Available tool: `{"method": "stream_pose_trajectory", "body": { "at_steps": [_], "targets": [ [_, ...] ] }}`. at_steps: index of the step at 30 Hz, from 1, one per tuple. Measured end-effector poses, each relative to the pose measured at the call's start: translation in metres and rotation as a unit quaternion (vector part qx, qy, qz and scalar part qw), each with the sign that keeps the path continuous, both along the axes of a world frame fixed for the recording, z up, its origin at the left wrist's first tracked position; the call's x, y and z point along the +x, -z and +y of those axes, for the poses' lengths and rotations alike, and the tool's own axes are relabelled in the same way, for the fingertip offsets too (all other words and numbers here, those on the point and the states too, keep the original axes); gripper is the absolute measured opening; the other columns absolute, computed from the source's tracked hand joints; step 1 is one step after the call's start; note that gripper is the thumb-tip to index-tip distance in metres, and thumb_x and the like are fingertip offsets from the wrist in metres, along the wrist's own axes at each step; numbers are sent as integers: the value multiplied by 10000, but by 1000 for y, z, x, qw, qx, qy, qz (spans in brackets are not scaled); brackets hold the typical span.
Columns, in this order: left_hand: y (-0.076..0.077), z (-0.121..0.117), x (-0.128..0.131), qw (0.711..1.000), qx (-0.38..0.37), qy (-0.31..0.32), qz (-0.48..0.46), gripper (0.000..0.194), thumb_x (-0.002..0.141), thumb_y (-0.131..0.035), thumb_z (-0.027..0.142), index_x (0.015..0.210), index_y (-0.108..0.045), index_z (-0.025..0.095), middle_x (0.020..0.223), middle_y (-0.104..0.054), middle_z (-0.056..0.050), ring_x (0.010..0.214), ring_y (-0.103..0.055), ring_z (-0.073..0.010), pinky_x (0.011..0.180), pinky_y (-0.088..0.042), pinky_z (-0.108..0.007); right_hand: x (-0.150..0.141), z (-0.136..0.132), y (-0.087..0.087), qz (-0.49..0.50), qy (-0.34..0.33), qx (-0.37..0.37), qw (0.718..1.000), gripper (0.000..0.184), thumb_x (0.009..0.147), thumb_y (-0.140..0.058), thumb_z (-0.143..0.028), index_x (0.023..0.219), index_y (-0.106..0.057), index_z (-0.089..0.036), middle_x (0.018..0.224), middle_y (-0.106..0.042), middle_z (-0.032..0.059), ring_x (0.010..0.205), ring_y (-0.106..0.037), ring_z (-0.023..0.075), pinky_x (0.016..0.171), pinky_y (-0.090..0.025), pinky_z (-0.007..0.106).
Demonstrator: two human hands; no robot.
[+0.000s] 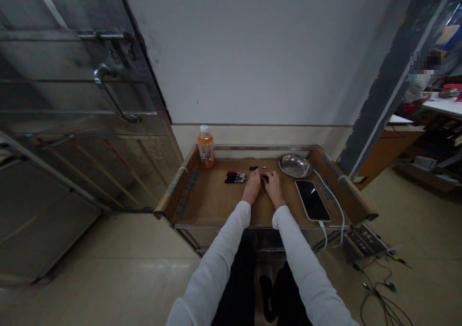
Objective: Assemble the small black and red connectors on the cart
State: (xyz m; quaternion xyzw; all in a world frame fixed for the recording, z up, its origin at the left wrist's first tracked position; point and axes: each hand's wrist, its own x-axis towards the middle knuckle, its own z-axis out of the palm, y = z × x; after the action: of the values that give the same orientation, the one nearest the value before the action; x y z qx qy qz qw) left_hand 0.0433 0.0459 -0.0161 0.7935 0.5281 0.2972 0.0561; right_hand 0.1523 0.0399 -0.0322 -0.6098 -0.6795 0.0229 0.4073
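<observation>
My left hand [253, 185] and my right hand [273, 187] come together over the cardboard-lined top of a cart [212, 205]. The fingers of both are bent inward and closed. Something small and dark shows between the fingertips, too small to name. Just beyond my left fingertips lies a black marker pen [255, 167] with a pale end. To the left of my left hand, several marker pens [234, 176] lie side by side, mostly black, one with red. A shallow metal dish [295, 165] stands beyond my right hand, off to the right.
A bottle of orange drink [206, 148] stands at the back left corner. On the right lies a phone [312, 201] with a white cable [335, 198]. A metal door [72, 99] is at left. Loose wires [382, 292] lie on the floor; a person [418, 83] is far right.
</observation>
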Motion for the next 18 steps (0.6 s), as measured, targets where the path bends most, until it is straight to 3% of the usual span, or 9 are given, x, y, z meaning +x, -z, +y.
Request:
{"method": "stream_pose_trajectory", "body": {
  "at_steps": [4, 9, 14, 18],
  "targets": [
    [-2, 4, 4, 999, 11, 13, 28, 413, 881, -320, 55, 1277, -415, 122, 1235, -560, -145, 1181, -518, -184, 985, -431, -320, 1, -11, -3, 27, 50, 0, 998, 238, 858, -431, -151, 901, -666, -149, 903, -540, 93, 886, -486, 215, 859, -412, 350],
    [-5, 13, 7, 995, 40, -9, 88, 438, 889, -347, 94, 1323, -403, 109, 1360, -479, -157, 1305, -402, -217, 1078, -319, -380, -1, -31, -10, 80, 62, 25, 995, 257, 889, -409, -200, 918, -660, -152, 925, -515, 88, 866, -496, 194, 839, -421, 326],
    [-6, 4, 2, 989, 43, 16, 139, 247, 931, -371, 179, 1092, -554, 142, 1120, -604, -114, 1096, -540, -222, 978, -381, -368, -4, -50, -18, 107, 72, 45, 991, 275, 916, -386, -245, 932, -647, -161, 952, -511, 86, 871, -503, 189, 856, -416, 331],
    [-5, -15, -10, 990, 47, 47, 123, 181, 938, -422, 247, 1028, -556, 167, 1037, -605, -77, 1003, -560, -198, 917, -413, -342, -4, -58, -24, 120, 76, 50, 989, 292, 930, -371, -270, 930, -641, -159, 961, -514, 94, 887, -509, 194, 867, -417, 338]
  ]
}}
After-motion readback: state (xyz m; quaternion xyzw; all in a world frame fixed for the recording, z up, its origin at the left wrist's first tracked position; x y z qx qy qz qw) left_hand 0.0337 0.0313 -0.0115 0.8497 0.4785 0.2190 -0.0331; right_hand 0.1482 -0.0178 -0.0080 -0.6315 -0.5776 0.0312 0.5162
